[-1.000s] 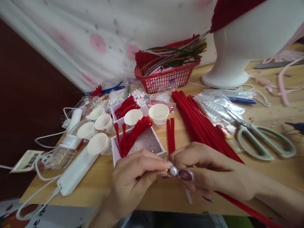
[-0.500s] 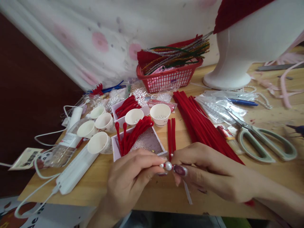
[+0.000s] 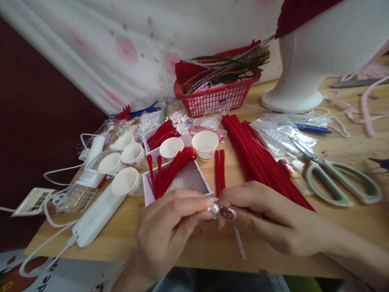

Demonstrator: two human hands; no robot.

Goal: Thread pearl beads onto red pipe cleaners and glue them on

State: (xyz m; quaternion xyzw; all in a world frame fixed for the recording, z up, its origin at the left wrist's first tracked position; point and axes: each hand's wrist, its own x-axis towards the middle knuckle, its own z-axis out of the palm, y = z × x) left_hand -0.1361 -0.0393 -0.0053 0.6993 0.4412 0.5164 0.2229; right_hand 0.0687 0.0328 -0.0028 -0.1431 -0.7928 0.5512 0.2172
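My left hand (image 3: 174, 227) pinches a white pearl bead (image 3: 214, 209) between thumb and fingertips, with smaller pearls beside it partly covered. The thumb and forefinger of my right hand (image 3: 267, 219) are closed against the same cluster from the other side, the thumbnail dark and shiny. Whatever joins the beads is hidden by my fingers. Just beyond them lies a pair of short red velvet pipe cleaners (image 3: 219, 172). A lilac box (image 3: 146, 188) behind my left hand holds looped red pipe cleaners (image 3: 176, 172) and small loose beads.
Several paper cups (image 3: 205, 152) stand mid-table and left, near a power strip (image 3: 95, 219) and a plastic bottle (image 3: 83, 188). Long red pipe cleaners (image 3: 258, 158) lie at right, then scissors (image 3: 331, 174). A red basket (image 3: 217, 101) and white mannequin stand (image 3: 291, 97) are behind.
My hands have come closer together, and the red bit between pearl and right thumb is now covered. A red tip under my right wrist no longer shows.
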